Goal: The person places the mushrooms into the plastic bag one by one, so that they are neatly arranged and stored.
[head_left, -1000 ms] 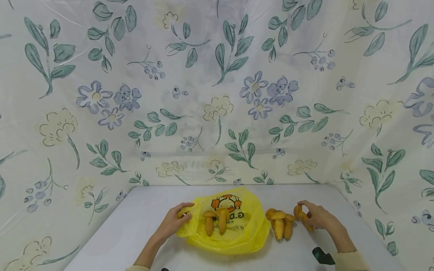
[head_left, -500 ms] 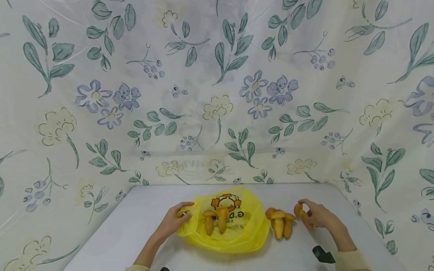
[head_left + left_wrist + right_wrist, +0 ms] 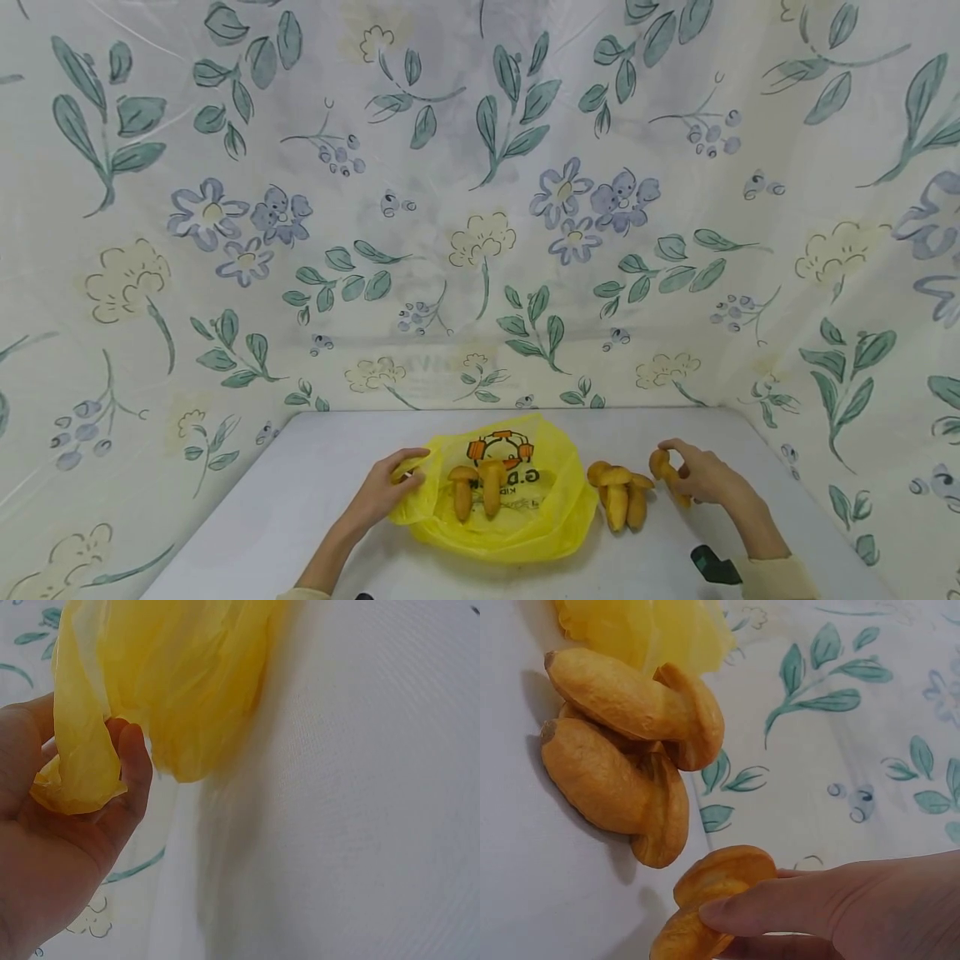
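My left hand (image 3: pixel 384 487) grips the left edge of a yellow plastic bag (image 3: pixel 525 542), its fingers curled round a fold of the film, as the left wrist view shows. Two brownish-yellow mushrooms (image 3: pixel 492 490) lie on the bag's printed side, stems toward me. On the right, my right hand (image 3: pixel 708 477) pinches another mushroom (image 3: pixel 724 877) between thumb and fingers, its cap facing away from me. Between that hand and the bag sits a small pile of mushrooms (image 3: pixel 617 500), partly overlapping one another; two of them stand out in the right wrist view.
A white table (image 3: pixel 300 533) carries everything. Behind and at the sides hangs a floral-print sheet (image 3: pixel 480 250). A dark green and black object (image 3: pixel 714 567) shows beside the right forearm, and a small dark thing (image 3: pixel 364 597) peeks in at the bottom edge.
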A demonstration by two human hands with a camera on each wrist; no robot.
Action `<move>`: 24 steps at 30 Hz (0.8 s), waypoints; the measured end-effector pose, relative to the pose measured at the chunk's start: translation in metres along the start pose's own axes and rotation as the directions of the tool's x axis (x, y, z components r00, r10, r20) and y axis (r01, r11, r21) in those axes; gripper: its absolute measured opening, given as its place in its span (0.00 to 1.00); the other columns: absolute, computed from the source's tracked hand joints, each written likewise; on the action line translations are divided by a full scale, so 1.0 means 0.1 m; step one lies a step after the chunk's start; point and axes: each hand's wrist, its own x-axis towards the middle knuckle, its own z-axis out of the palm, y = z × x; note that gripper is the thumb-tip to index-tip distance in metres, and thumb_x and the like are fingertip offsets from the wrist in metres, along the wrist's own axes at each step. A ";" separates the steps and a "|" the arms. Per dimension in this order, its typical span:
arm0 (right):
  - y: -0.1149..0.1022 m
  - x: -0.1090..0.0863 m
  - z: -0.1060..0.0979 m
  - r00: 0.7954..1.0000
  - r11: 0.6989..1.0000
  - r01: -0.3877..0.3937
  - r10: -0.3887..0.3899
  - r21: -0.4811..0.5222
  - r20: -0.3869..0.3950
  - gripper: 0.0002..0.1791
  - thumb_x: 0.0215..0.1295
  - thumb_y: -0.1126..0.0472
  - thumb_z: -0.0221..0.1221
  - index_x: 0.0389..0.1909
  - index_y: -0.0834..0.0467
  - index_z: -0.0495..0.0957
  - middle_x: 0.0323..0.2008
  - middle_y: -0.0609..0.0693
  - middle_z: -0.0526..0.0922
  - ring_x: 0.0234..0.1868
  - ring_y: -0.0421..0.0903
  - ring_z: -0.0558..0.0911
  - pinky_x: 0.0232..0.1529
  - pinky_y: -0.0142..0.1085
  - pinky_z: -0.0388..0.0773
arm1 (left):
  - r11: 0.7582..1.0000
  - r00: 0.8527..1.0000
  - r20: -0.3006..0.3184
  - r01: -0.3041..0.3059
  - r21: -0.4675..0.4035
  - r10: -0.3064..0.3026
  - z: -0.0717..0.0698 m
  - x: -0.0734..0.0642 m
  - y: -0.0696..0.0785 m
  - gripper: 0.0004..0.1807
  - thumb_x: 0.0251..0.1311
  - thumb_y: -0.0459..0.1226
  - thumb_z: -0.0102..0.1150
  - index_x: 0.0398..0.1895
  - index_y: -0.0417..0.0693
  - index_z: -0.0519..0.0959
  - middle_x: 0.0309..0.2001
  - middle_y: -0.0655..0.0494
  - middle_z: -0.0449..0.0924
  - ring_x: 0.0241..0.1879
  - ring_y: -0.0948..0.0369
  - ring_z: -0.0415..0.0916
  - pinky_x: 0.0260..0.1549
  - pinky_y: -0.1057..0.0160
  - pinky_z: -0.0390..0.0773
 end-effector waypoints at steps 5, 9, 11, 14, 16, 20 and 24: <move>-0.02 -0.02 -0.02 1.000 1.000 0.009 -0.009 0.006 -0.013 0.31 0.58 0.69 0.62 0.64 0.62 0.66 0.40 0.62 0.82 0.33 0.48 0.79 0.32 0.41 0.80 | 1.000 1.000 0.002 0.012 -0.017 -0.012 0.00 -0.01 0.01 0.19 0.65 0.36 0.60 0.59 0.50 0.77 0.62 0.46 0.76 0.48 0.59 0.73 0.45 0.68 0.74; -0.01 -0.01 -0.03 0.999 1.000 0.004 -0.004 0.001 -0.032 0.32 0.57 0.69 0.62 0.64 0.62 0.66 0.38 0.61 0.82 0.32 0.48 0.78 0.32 0.40 0.79 | 0.999 1.000 0.003 0.019 -0.028 -0.019 0.00 -0.01 0.02 0.19 0.64 0.35 0.60 0.59 0.50 0.77 0.62 0.46 0.76 0.48 0.59 0.73 0.45 0.68 0.75; 0.00 0.00 -0.03 0.999 1.000 0.003 -0.004 -0.005 -0.043 0.32 0.57 0.69 0.62 0.64 0.62 0.65 0.37 0.59 0.82 0.31 0.47 0.77 0.31 0.40 0.78 | 0.999 1.000 0.006 0.019 -0.028 -0.019 0.01 -0.01 0.02 0.19 0.65 0.35 0.60 0.59 0.50 0.77 0.63 0.46 0.76 0.48 0.60 0.73 0.44 0.68 0.75; 0.01 0.02 -0.03 0.998 1.000 0.006 -0.006 -0.011 -0.060 0.32 0.57 0.68 0.62 0.65 0.62 0.65 0.36 0.58 0.82 0.30 0.47 0.77 0.31 0.40 0.77 | 0.999 1.000 0.007 0.017 -0.037 -0.017 0.01 -0.02 0.02 0.19 0.64 0.35 0.60 0.59 0.50 0.77 0.62 0.47 0.76 0.47 0.60 0.73 0.43 0.69 0.74; 0.01 0.02 -0.03 0.998 1.000 0.011 -0.012 -0.014 -0.067 0.32 0.58 0.68 0.61 0.65 0.62 0.65 0.36 0.58 0.82 0.30 0.47 0.77 0.31 0.40 0.77 | 0.999 1.000 0.010 0.017 -0.041 -0.017 0.01 -0.02 0.01 0.20 0.64 0.35 0.60 0.59 0.50 0.77 0.61 0.47 0.77 0.46 0.60 0.72 0.42 0.69 0.74; -0.02 0.02 -0.04 0.997 1.000 0.015 -0.016 -0.018 -0.078 0.32 0.58 0.68 0.61 0.65 0.62 0.65 0.36 0.58 0.82 0.29 0.47 0.76 0.31 0.40 0.77 | 0.999 1.000 0.010 0.019 -0.037 -0.019 0.00 -0.01 0.02 0.20 0.64 0.35 0.60 0.60 0.49 0.77 0.61 0.47 0.77 0.45 0.60 0.72 0.42 0.68 0.74; -0.09 -0.01 -0.05 0.996 1.000 0.021 -0.023 -0.020 -0.085 0.32 0.59 0.67 0.61 0.65 0.62 0.64 0.36 0.57 0.82 0.30 0.48 0.76 0.32 0.40 0.77 | 1.000 1.000 0.005 0.014 -0.019 -0.014 0.00 -0.01 0.02 0.19 0.64 0.35 0.60 0.59 0.50 0.77 0.61 0.47 0.77 0.47 0.59 0.72 0.44 0.67 0.74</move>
